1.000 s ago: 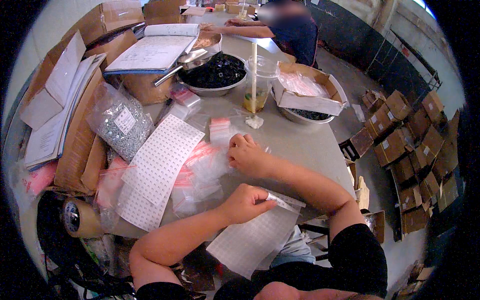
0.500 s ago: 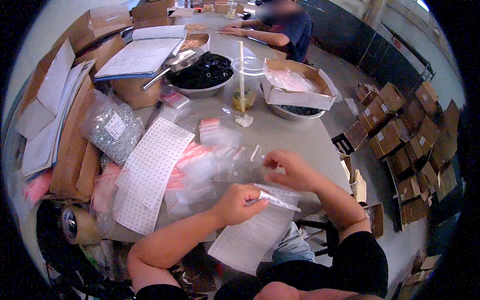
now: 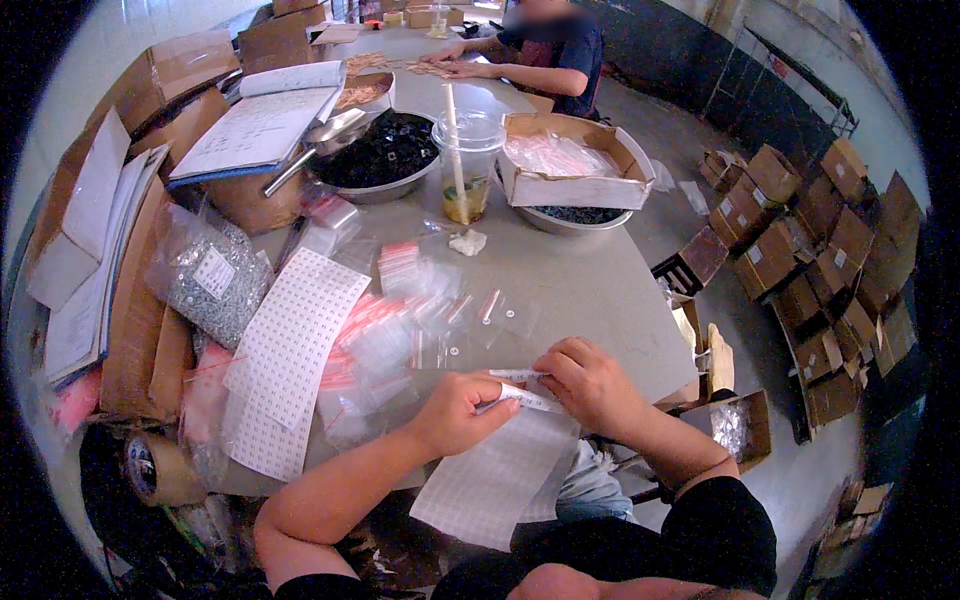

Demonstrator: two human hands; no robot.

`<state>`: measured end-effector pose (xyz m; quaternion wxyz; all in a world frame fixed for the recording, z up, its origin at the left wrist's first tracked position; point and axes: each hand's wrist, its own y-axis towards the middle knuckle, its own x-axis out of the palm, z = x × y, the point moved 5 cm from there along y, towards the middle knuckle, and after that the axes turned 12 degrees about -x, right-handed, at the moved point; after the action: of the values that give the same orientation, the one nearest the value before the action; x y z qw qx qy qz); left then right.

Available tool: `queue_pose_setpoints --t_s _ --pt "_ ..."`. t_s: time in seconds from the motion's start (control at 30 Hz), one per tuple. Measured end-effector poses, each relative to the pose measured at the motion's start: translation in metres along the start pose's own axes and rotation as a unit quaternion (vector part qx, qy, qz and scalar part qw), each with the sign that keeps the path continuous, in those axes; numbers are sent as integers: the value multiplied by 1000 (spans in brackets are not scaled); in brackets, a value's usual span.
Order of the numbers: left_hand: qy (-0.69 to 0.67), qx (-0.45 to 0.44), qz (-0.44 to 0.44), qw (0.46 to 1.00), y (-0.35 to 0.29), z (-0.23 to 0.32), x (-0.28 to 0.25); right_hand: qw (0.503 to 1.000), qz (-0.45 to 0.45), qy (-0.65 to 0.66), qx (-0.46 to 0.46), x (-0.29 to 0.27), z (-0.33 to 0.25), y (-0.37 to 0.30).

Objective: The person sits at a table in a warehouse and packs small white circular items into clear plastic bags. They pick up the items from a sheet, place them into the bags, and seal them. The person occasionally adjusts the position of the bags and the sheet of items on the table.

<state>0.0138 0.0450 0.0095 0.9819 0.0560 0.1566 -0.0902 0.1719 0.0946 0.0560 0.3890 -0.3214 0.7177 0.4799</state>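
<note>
My left hand (image 3: 462, 412) grips the folded top edge of a pale label sheet (image 3: 485, 490), thumb on top, and the sheet hangs down over my lap. My right hand (image 3: 590, 387) pinches the sheet's top strip near its right end; whether a single label is between the fingertips I cannot tell. Just beyond the hands lie small clear zip bags, one (image 3: 440, 350) with a small round label on it and another (image 3: 512, 312) likewise. To their left spreads a pile of red-edged zip bags (image 3: 375, 335).
Left stand printed label sheets (image 3: 290, 350), a bag of metal parts (image 3: 215, 265), a tape roll (image 3: 160, 468) and cardboard boxes. Farther back are a bowl of black parts (image 3: 375, 150), a drink cup (image 3: 465, 170) and a white box (image 3: 580, 185). A co-worker (image 3: 550, 60) sits at the far end.
My right hand has come down and left from over the table to the sheet's top edge, where its fingers have closed. My left hand keeps its grip. The view has shifted slightly.
</note>
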Motion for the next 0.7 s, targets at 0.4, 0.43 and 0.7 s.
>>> queue_pose_setpoints --t_s 0.4,0.43,0.7 --pt "39 -12 11 999 1 0 2 997 -61 43 22 8 5 -2" --pt "36 -19 11 999 1 4 1 995 -68 66 31 10 8 -4" --pt "12 -63 -1 998 2 -8 1 915 -94 346 187 21 83 18"
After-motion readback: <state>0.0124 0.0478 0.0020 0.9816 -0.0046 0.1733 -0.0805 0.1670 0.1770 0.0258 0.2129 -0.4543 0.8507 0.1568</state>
